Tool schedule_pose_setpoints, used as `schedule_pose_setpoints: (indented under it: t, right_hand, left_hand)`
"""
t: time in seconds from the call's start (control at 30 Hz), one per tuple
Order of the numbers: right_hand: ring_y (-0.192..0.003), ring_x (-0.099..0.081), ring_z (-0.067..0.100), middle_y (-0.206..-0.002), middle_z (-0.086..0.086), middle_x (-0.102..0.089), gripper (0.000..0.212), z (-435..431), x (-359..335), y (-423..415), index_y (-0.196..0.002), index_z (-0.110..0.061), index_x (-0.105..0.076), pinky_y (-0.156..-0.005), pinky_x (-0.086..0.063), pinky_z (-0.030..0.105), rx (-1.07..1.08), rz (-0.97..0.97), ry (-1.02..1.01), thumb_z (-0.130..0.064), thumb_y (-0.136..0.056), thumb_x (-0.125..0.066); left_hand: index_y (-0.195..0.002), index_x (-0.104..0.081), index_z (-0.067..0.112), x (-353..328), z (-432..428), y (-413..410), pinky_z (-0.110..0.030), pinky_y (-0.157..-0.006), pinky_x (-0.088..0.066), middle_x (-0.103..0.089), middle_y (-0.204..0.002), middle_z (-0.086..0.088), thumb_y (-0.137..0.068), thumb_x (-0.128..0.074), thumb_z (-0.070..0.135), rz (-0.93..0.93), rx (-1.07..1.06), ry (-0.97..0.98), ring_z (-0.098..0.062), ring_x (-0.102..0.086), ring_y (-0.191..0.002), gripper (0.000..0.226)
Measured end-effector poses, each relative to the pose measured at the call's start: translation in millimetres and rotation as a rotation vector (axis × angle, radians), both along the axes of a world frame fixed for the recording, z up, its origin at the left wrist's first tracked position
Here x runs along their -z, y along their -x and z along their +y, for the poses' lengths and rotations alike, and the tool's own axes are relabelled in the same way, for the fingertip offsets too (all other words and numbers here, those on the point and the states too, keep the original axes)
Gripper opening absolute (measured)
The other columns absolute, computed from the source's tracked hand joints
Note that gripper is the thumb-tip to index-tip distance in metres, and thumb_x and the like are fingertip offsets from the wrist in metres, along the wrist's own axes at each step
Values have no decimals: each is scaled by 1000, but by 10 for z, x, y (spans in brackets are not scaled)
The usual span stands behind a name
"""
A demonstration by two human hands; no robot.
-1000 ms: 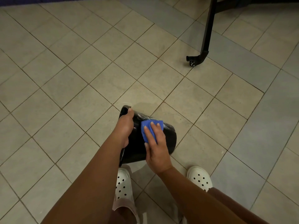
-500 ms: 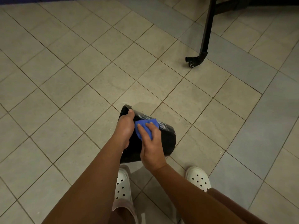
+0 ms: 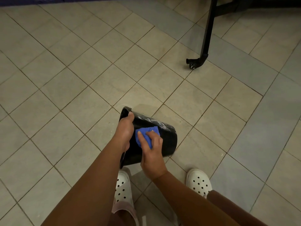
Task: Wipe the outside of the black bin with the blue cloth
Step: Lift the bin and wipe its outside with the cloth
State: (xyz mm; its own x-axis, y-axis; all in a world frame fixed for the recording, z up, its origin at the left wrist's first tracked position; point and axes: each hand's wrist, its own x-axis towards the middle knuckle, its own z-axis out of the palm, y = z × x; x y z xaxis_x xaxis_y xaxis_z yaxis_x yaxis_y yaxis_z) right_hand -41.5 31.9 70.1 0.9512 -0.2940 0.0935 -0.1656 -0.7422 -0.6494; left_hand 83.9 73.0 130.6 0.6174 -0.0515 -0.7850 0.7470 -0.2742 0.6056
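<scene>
The black bin (image 3: 167, 144) lies tilted on its side just above the tiled floor, its open mouth facing left and pale smears on its upper wall. My left hand (image 3: 124, 131) grips the rim, with the thumb over the edge. My right hand (image 3: 151, 154) holds the blue cloth (image 3: 145, 132) against the bin's outer wall, close beside my left hand. Its index finger lies along the cloth and the other fingers curl over it. The bin's far side and its inside are hidden.
A black metal leg with a caster (image 3: 193, 64) stands on the floor at upper right. My two white perforated clogs (image 3: 123, 188) (image 3: 198, 181) are planted just below the bin. Beige and grey tiles (image 3: 65, 95) spread all around.
My right hand has slid the blue cloth leftward along the bin's wall, toward the rim and my left hand. The left hand's grip and the bin's tilt are unchanged.
</scene>
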Motion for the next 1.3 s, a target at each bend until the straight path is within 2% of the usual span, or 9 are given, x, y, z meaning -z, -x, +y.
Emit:
schedule_pose_setpoints:
  t: [0.3, 0.43, 0.53, 0.67, 0.8, 0.93, 1.0, 1.1, 1.3]
  right_hand:
    - [-137, -16, 26, -148, 10, -21, 69, -113, -180, -493, -145, -19, -28, -115, -23, 40, 10, 104, -187, 0, -84, -57]
    - [-141, -10, 26, -150, 10, -17, 71, 10, -143, -320, -146, -18, -23, -116, -19, 40, -29, 68, -164, -3, -86, -58]
    - [-142, -11, 28, -150, 11, -22, 72, 8, -87, -245, -146, -17, -21, -114, -23, 47, -62, 62, -100, -8, -86, -60]
    - [-142, -8, 32, -149, 10, -26, 76, -173, -177, -482, -147, -23, -21, -114, -10, 58, -121, 175, -42, -7, -82, -58]
    - [-134, -22, 35, -140, 14, -32, 74, -267, -188, -525, -146, -23, -23, -110, -22, 57, -6, 234, -88, -8, -82, -58]
    - [-131, -26, 38, -137, 18, -26, 80, -105, -111, -320, -146, -19, -19, -109, -19, 62, 139, 260, -54, -9, -80, -62]
    - [-133, -24, 42, -138, 16, -19, 80, -7, -77, -266, -146, -16, -19, -105, -30, 59, 105, 186, -61, -5, -80, -62]
    - [-138, -11, 37, -144, 14, -17, 76, -27, -150, -358, -146, -21, -17, -112, -25, 51, 7, 149, -106, -5, -85, -59]
    - [-138, -18, 31, -149, 13, -17, 77, -268, -170, -592, -145, -25, -22, -113, -26, 45, -38, 167, -134, 0, -82, -59]
  left_hand:
    - [-98, -69, 14, 32, 23, 3, -34, -80, -53, -72, -98, -11, -101, -32, 48, -63, -57, -12, -25, -68, -94, 50]
    - [-105, -67, 10, 27, 3, 44, -27, -67, -49, -71, -95, -9, -102, -27, 48, -146, -41, -52, -20, -68, -89, 56]
    - [-98, -67, 11, 30, -6, 69, -26, -66, -49, -71, -90, -7, -101, -24, 53, -175, -11, -59, -18, -68, -85, 61]
    - [-91, -68, 12, 51, 54, 28, -31, -72, -51, -71, -89, -9, -103, -27, 46, -189, -16, -84, -22, -68, -87, 56]
    - [-90, -68, 12, 34, 35, 27, -33, -68, -51, -70, -88, -11, -103, -31, 40, -177, -9, -110, -25, -67, -85, 47]
    - [-100, -67, 7, -10, 5, -17, -34, -66, -50, -70, -88, -13, -101, -39, 33, -136, -5, -101, -28, -68, -82, 39]
    - [-100, -68, 5, -12, -4, -20, -33, -65, -50, -70, -86, -13, -100, -39, 29, -135, 0, -95, -27, -67, -79, 37]
    - [-92, -68, 6, -20, -19, -3, -30, -61, -48, -70, -85, -11, -103, -35, 34, -159, 10, -69, -22, -67, -77, 44]
    - [-80, -68, 11, -40, 14, -11, -35, -73, -53, -70, -85, -12, -102, -36, 42, -262, 29, -92, -28, -68, -85, 49]
